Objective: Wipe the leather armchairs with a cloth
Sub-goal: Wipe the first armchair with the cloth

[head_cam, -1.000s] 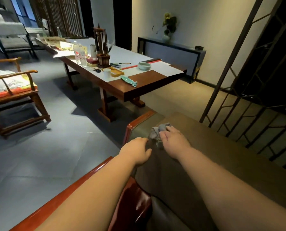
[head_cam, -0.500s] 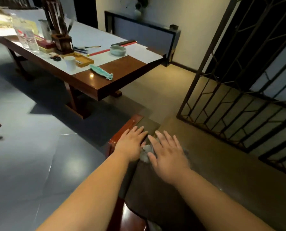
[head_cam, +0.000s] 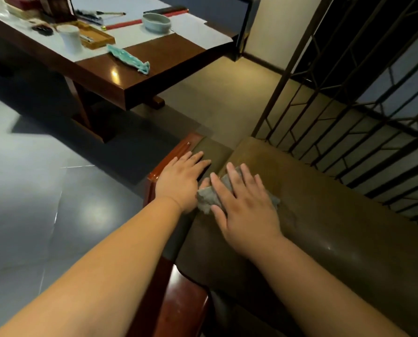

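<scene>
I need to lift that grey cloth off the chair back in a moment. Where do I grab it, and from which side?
Judging by its pose, take the cloth at the bunched corner poking out left of the right hand, which presses the rest flat on the leather armchair. Pinch from above and from the left; the left hand, resting flat beside it on the armrest pad, is nearest.

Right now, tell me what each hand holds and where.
Nothing gripped: the right hand presses the crumpled grey cloth flat; the left hand rests on the brown leather armchair.
</scene>
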